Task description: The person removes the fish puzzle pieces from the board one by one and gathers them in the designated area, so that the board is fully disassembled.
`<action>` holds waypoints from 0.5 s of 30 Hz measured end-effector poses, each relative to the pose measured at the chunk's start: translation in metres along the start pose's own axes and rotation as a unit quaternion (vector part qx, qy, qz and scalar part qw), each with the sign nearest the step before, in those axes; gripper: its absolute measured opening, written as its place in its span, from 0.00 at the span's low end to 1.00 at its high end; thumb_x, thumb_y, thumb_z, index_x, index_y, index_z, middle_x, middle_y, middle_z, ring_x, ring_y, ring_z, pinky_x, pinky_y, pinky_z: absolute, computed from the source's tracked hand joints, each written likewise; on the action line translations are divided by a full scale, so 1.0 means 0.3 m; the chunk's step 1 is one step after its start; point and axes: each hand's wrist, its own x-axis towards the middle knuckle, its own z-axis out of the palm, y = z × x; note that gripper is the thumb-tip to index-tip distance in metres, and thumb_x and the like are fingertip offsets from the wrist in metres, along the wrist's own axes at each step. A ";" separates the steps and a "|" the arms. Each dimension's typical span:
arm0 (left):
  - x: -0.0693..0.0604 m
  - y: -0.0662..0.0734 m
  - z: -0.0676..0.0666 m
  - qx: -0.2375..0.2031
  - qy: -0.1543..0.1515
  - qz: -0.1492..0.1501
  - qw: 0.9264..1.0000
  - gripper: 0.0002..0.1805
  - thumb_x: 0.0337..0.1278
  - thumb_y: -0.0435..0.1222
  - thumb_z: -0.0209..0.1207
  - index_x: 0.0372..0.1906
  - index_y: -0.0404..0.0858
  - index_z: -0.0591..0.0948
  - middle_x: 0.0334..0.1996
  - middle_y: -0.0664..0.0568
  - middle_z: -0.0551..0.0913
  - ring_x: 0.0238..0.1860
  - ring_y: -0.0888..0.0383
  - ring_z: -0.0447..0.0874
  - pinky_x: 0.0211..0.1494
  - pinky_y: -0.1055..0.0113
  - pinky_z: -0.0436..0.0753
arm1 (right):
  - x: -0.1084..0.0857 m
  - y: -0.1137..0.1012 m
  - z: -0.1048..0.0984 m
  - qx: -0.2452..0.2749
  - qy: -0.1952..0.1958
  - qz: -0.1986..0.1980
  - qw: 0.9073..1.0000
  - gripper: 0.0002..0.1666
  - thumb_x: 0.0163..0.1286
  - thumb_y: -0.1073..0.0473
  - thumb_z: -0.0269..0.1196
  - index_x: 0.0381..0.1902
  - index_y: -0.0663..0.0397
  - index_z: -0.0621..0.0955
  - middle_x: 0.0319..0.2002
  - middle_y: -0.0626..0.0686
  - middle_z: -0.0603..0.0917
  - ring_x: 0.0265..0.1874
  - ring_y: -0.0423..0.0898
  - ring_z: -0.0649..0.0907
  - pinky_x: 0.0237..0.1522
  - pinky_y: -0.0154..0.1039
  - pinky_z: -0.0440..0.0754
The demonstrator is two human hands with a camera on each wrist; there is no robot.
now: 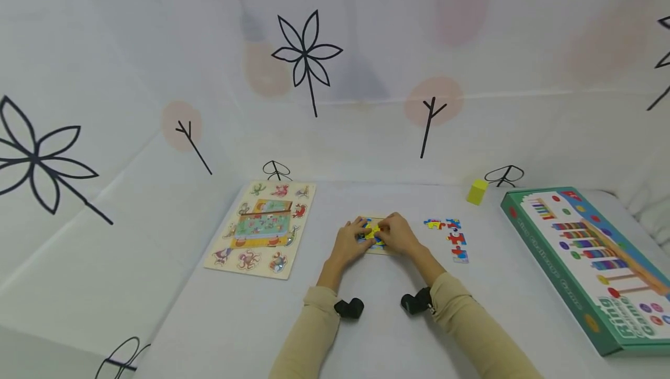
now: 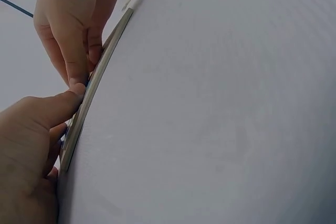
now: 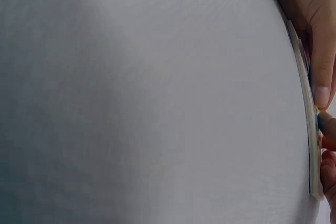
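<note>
A small jigsaw puzzle in a thin wooden board lies flat before me, with yellow and blue pieces showing between my hands. My left hand rests over its left side, thumb pressing near the middle and fingers on the far part. From the right, my right hand pinches a yellow puzzle piece at the board's surface, fingers bent downward. In the left wrist view the board shows edge-on, with both thumbs close together on top. Much of the picture is hidden under the hands.
Loose puzzle pieces, joined in a bent strip, lie right of the board. Farther right are a yellow-green block and a large green game box. A wooden picture board with sea animals lies at left. Patterned white cloth hangs behind.
</note>
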 end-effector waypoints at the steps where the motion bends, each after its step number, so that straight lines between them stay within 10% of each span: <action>1: 0.000 -0.001 0.001 -0.005 0.003 0.000 1.000 0.19 0.53 0.39 0.65 0.47 0.30 0.83 0.58 0.41 0.76 0.65 0.47 0.67 0.69 0.50 0.62 | -0.001 -0.002 -0.002 0.005 0.000 0.005 1.000 0.13 0.58 0.66 0.67 0.38 0.73 0.83 0.37 0.64 0.82 0.42 0.60 0.78 0.46 0.53 0.78; 15: -0.001 -0.005 0.011 -0.014 0.014 0.000 1.000 0.14 0.51 0.38 0.66 0.39 0.31 0.86 0.56 0.39 0.77 0.65 0.47 0.68 0.69 0.51 0.61 | 0.003 -0.004 -0.019 0.040 -0.019 0.058 0.997 0.09 0.58 0.67 0.65 0.34 0.71 0.82 0.36 0.62 0.80 0.37 0.55 0.78 0.43 0.49 0.78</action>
